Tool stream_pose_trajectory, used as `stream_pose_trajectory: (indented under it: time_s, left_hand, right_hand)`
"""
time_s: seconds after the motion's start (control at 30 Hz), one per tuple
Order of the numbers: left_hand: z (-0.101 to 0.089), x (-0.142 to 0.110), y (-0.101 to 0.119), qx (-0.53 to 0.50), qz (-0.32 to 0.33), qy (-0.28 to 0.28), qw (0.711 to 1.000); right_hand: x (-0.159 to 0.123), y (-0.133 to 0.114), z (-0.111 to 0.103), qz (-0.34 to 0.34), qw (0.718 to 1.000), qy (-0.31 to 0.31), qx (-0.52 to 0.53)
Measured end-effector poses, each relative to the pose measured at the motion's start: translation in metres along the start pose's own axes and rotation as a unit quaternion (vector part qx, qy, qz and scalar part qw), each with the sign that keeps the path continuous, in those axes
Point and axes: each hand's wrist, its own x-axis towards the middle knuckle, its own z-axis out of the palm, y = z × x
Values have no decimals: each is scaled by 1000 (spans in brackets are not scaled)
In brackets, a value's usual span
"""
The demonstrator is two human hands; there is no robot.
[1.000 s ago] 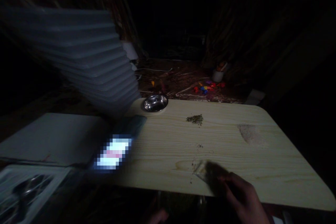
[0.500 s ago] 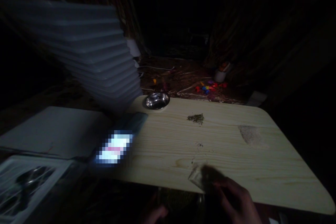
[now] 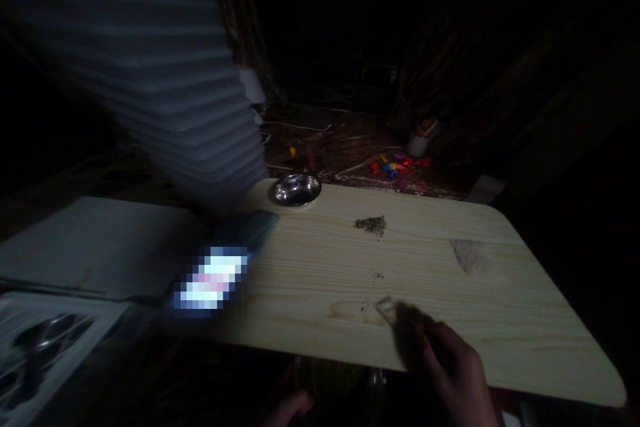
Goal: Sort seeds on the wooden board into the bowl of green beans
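Observation:
A pale wooden table (image 3: 525,307) lies lit in a dark room. My right hand (image 3: 447,363) rests at its near edge, fingers closed on a small pale flat piece (image 3: 386,307) that touches the tabletop among dark crumbs. A small heap of greenish crumbs (image 3: 371,225) sits further back, with a few specks (image 3: 377,275) between. My left hand (image 3: 290,407) shows only partly below the table's near edge, beside a dim round container (image 3: 335,377) with greenish content; its fingers are too dark to read.
A small metal bowl (image 3: 297,189) stands at the table's far left corner. A lit phone (image 3: 217,277) lies at the left edge. A stack of translucent trays (image 3: 165,93) leans on the left, above a grey board (image 3: 100,247). Colourful small items (image 3: 395,165) lie on the floor.
My right hand has swept the pale piece across the crumbs near the table's front edge, drawing it toward the edge and then pushing it forward again. The left hand stayed below the edge.

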Motion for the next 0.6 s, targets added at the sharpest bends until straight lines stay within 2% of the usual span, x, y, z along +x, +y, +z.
stream_pose_trajectory:
  time_s: [0.13, 0.23, 0.4, 0.6]
  left_hand:
    - [2, -1, -1, 16, 0, -1, 1000]
    - [2, -3, 2, 22, 4, 4, 1000]
    - [1, -1, 4, 12, 15, -5, 1000]
    - [-6, -4, 0, 33, -24, 50, 998]
  right_hand:
    - [3, -1, -3, 0, 1000, -8, 19]
    - [3, -9, 4, -15, 999, -22, 38]
    - [2, -16, 11, 0, 999, -23, 39]
    - [6, -7, 4, 25, 999, -24, 25]
